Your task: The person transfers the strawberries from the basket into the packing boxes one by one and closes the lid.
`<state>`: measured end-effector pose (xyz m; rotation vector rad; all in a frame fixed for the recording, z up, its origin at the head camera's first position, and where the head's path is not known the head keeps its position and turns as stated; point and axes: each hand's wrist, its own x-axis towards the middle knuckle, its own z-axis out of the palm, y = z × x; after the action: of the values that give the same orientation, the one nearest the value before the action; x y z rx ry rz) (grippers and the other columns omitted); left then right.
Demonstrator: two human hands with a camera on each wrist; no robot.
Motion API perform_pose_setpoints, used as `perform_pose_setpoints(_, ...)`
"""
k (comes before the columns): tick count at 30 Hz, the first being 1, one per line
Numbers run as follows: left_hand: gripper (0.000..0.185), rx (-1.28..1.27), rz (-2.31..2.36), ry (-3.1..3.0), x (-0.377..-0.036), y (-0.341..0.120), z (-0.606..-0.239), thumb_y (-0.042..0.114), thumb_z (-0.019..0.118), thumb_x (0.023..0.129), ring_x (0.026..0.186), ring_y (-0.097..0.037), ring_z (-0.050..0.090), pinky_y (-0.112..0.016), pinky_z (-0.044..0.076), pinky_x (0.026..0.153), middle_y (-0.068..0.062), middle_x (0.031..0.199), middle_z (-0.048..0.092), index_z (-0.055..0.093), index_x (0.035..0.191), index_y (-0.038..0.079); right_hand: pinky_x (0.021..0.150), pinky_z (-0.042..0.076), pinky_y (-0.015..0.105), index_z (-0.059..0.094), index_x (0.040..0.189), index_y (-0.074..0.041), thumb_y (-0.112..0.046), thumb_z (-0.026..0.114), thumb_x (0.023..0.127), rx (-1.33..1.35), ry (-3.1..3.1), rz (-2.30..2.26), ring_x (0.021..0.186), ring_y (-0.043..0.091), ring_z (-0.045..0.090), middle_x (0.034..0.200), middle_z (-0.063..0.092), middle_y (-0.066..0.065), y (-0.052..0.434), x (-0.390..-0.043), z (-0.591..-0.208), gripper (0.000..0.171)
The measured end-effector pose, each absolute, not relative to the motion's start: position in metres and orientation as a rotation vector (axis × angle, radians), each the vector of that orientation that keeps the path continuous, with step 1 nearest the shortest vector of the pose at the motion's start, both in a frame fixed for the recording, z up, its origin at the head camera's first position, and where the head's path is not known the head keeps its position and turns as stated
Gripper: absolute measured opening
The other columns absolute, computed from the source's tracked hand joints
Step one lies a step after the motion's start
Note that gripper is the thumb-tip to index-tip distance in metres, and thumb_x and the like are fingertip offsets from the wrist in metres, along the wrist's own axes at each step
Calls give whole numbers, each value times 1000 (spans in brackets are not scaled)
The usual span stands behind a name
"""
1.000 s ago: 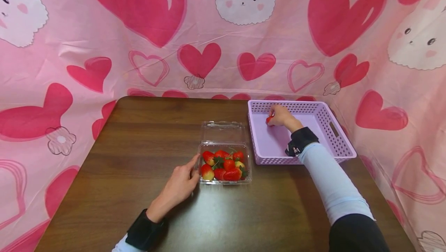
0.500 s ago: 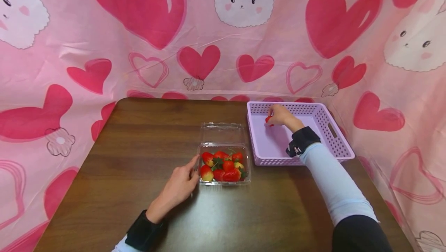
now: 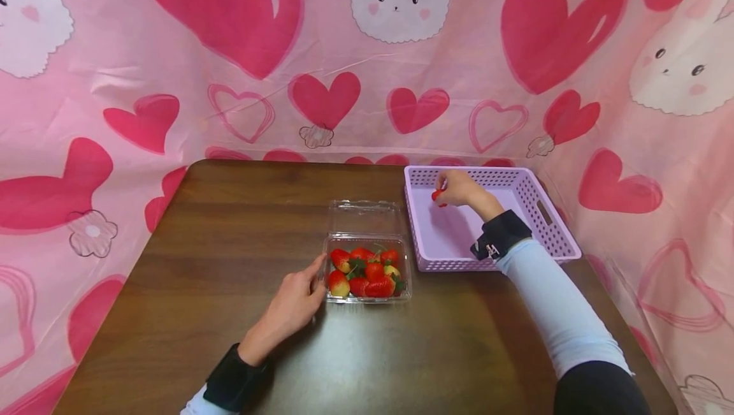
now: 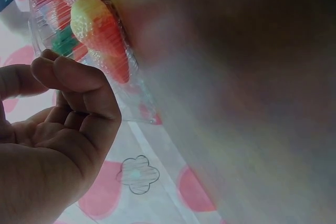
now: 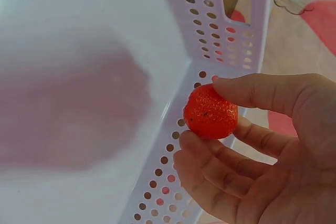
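My right hand [image 3: 453,187] reaches into the lilac perforated basket [image 3: 550,224] at the far left corner and pinches a red strawberry [image 3: 437,196] between thumb and fingers. The right wrist view shows the strawberry [image 5: 211,112] held just above the basket's floor, close to its corner wall [image 5: 210,35]. A clear plastic clamshell box [image 3: 367,266] with its lid open holds several strawberries [image 3: 367,271]. My left hand [image 3: 294,303] rests on the table against the box's left side, fingers loosely curled, touching the box [image 4: 89,35].
The dark wooden table [image 3: 229,262] is ringed by a pink curtain [image 3: 344,51] printed with hearts and bunnies, hanging close behind and on both sides. The basket stands at the table's back right, close to the curtain.
My right hand with the strawberry has shifted slightly left and farther back inside the basket. My left hand stays at the box.
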<state>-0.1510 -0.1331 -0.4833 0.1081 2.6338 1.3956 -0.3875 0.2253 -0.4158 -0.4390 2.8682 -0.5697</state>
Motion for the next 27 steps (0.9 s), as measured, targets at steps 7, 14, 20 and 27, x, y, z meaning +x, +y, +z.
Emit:
perform_pose_setpoints(7,63,101,1398,2628,-151,-133,-484,7,65,101,45,-19,49,-25,42,46,-4,61,50,42,160,1,67,46,36,64,91,-1,-9,78,80,-462,2878,-569,77,29,57,83,65,13,223,-380,-411,20)
perform_pose_setpoints(14,63,114,1394,2631,-151,-132,-485,7,65,101,46,-19,49,-26,43,46,-3,62,50,42,160,1,70,46,38,65,95,0,-10,79,84,-465,2872,-560,81,31,57,88,66,15,222,-373,-407,21)
perform_pose_setpoints(20,64,105,1403,2616,-152,-132,-485,7,65,101,48,-20,50,-26,44,48,-4,62,52,41,160,1,76,53,42,64,101,0,-12,80,86,-443,2856,-583,86,33,59,95,67,18,220,-363,-403,25)
perform_pose_setpoints(27,64,104,1395,2623,-152,-132,-486,7,65,101,48,-20,50,-26,44,48,-4,62,52,41,160,2,77,53,44,65,103,2,-12,80,86,-457,2822,-602,84,33,61,92,69,17,217,-353,-398,26)
